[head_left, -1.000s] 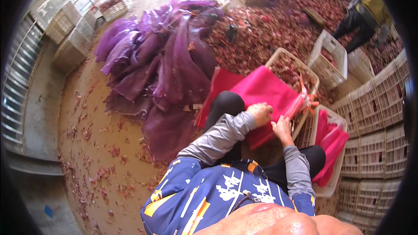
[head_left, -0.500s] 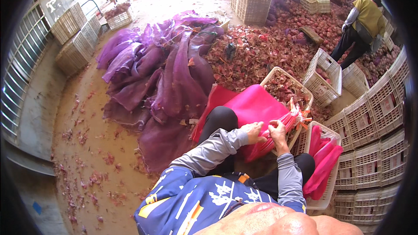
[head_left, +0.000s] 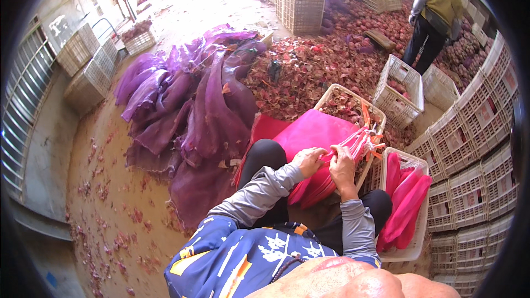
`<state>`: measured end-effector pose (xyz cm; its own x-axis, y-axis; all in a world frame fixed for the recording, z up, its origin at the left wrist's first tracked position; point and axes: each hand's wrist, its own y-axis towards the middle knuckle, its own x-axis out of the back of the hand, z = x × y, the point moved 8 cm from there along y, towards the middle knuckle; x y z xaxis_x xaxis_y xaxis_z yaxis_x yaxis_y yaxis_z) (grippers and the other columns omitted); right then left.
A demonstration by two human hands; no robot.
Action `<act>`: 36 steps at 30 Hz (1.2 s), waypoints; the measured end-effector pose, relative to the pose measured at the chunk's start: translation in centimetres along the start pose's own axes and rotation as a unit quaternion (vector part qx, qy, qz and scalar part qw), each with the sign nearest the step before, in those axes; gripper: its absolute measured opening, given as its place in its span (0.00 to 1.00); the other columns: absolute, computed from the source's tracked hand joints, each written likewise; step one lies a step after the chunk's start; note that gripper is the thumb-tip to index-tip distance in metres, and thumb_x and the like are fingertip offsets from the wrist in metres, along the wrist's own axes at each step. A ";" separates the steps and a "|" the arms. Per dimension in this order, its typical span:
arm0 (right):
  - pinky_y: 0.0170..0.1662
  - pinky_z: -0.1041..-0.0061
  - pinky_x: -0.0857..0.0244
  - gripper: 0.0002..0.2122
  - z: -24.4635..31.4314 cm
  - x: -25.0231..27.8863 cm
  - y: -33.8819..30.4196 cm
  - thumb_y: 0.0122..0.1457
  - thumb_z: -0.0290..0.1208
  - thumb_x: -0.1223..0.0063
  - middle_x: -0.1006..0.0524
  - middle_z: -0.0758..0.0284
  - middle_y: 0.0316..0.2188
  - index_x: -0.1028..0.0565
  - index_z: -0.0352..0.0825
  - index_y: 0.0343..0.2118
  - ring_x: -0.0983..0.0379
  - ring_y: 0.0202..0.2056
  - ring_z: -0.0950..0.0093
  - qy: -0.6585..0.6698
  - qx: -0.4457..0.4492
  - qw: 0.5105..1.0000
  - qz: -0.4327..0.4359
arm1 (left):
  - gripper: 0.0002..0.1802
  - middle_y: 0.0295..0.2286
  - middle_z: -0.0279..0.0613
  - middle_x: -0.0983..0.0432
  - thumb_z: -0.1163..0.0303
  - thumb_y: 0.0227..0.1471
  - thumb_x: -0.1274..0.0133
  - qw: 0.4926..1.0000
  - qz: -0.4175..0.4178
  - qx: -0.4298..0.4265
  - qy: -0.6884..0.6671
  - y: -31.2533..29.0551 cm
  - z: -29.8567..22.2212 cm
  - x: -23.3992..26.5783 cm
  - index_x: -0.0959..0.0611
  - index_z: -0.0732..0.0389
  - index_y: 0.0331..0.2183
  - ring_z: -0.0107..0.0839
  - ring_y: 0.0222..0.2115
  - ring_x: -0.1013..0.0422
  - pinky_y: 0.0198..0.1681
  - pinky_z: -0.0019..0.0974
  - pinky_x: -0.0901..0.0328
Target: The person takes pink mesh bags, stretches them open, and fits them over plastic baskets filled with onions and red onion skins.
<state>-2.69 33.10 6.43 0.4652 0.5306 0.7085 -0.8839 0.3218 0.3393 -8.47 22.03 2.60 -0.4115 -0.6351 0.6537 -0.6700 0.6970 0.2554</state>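
A pile of bright pink mesh bags (head_left: 317,132) lies across my lap and over the edge of a cream crate (head_left: 381,118) of dry onion skins. White and pink drawstrings (head_left: 361,146) bunch at the bags' right end, with orange ties (head_left: 365,115) beside them. My left hand (head_left: 309,161) pinches the near edge of a pink bag. Close by on its right, my right hand (head_left: 342,168) has thumb and fingers closed on the same edge. Exactly which strand or layer lies between the fingertips is too small to tell.
Purple mesh sacks (head_left: 204,105) heap on the floor to the left. A white crate (head_left: 417,243) with folded pink bags (head_left: 406,204) stands at my right, beside stacked crates (head_left: 469,160). Onion skins (head_left: 303,72) cover the floor ahead. A co-worker (head_left: 436,14) stands at the far right.
My view has shifted slightly. Both hands remain at the pink bag's edge and have drawn closer together, the right hand's fingers now pointing up more. The co-worker stands more upright.
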 end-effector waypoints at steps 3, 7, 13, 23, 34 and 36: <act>0.47 0.61 0.34 0.14 -0.9 1.8 0.0 0.49 0.22 0.46 0.30 0.55 0.40 0.24 0.36 0.42 0.31 0.44 0.56 -0.121 0.020 0.992 -0.041 | 0.11 0.33 0.48 0.22 0.69 0.50 0.46 0.996 -0.023 -0.083 -0.029 0.1 -1.7 0.5 0.19 0.60 0.37 0.46 0.35 0.25 0.39 0.42 0.31; 0.57 0.61 0.42 0.11 -0.4 3.8 -0.5 0.49 0.27 0.44 0.33 0.52 0.51 0.20 0.38 0.37 0.38 0.53 0.55 -0.196 0.055 0.975 -0.088 | 0.10 0.28 0.47 0.23 0.68 0.49 0.44 0.990 -0.024 -0.123 -0.068 -0.2 -3.5 1.3 0.17 0.62 0.34 0.44 0.31 0.25 0.34 0.40 0.31; 0.50 0.62 0.37 0.06 -5.1 4.2 -0.8 0.51 0.29 0.47 0.27 0.57 0.41 0.22 0.35 0.30 0.32 0.47 0.57 -0.151 -0.053 0.987 -0.032 | 0.10 0.26 0.46 0.24 0.69 0.49 0.43 0.984 0.037 -0.153 -0.082 -0.6 -5.9 0.4 0.17 0.63 0.34 0.42 0.27 0.26 0.31 0.38 0.32; 0.35 0.60 0.33 0.12 -7.5 8.3 -0.3 0.47 0.18 0.57 0.23 0.50 0.26 0.23 0.30 0.34 0.24 0.32 0.55 0.072 -0.110 0.972 -0.194 | 0.07 0.27 0.47 0.24 0.71 0.48 0.45 0.995 -0.051 -0.088 -0.008 -2.3 -3.4 1.2 0.18 0.60 0.33 0.45 0.28 0.26 0.32 0.41 0.32; 0.35 0.79 0.35 0.01 -10.7 21.9 -8.1 0.54 0.18 0.48 0.27 0.70 0.23 0.26 0.30 0.29 0.31 0.28 0.81 0.195 -0.109 0.895 -0.387 | 0.07 0.25 0.47 0.22 0.74 0.52 0.52 0.992 -0.070 0.081 0.067 2.4 1.2 7.0 0.19 0.58 0.33 0.39 0.25 0.24 0.29 0.39 0.30; 0.37 0.76 0.34 0.03 -11.8 21.4 -9.2 0.51 0.18 0.46 0.25 0.65 0.25 0.26 0.30 0.29 0.26 0.31 0.75 0.136 -0.119 0.914 -0.364 | 0.13 0.27 0.42 0.22 0.80 0.55 0.58 0.978 -0.086 0.109 -0.156 4.9 2.1 8.3 0.20 0.59 0.38 0.28 0.24 0.25 0.27 0.32 0.29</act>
<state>16.01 50.78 11.15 0.9493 0.2728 0.1563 -0.3143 0.8113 0.4929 -16.50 19.45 7.79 -0.4267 -0.8310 0.3569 -0.8475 0.5051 0.1628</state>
